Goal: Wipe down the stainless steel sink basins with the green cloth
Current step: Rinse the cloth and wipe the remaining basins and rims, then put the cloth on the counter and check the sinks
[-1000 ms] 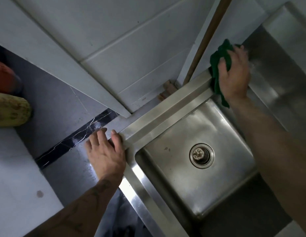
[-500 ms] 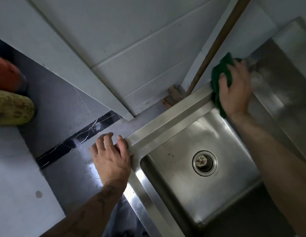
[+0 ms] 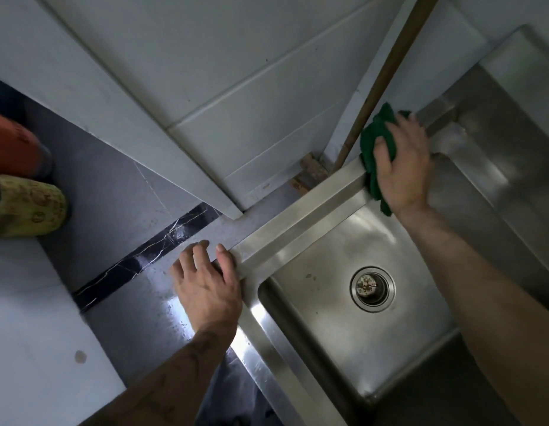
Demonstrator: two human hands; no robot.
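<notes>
While the right hand [image 3: 400, 167] is pressing the green cloth [image 3: 378, 139] flat against the steel rim at the far corner of the near basin [image 3: 328, 302], the left hand [image 3: 205, 284] is lying open, palm down, on the dark desk [image 3: 122, 210] with its fingers just touching the sink's outer edge. It is gripping nothing; I would judge it is there to brace the person's weight as they are leaning across to reach the back. The cloth is bunched under the right palm and fingers, which are spreading over it and pinning it down rather than closing round it, likely so the pressure is going into the metal where the rim is meeting the divider to the second basin [image 3: 512, 167].

Most of the cloth is hiding beneath that hand, so I cannot tell how it is folded. The second basin is running off the right edge, its floor unseen. The right forearm is covering part of the near basin's right wall. The drain [image 3: 372, 289] is showing specks I cannot make out clearly. Two containers [image 3: 24, 207] on the left are cut off by the frame.
</notes>
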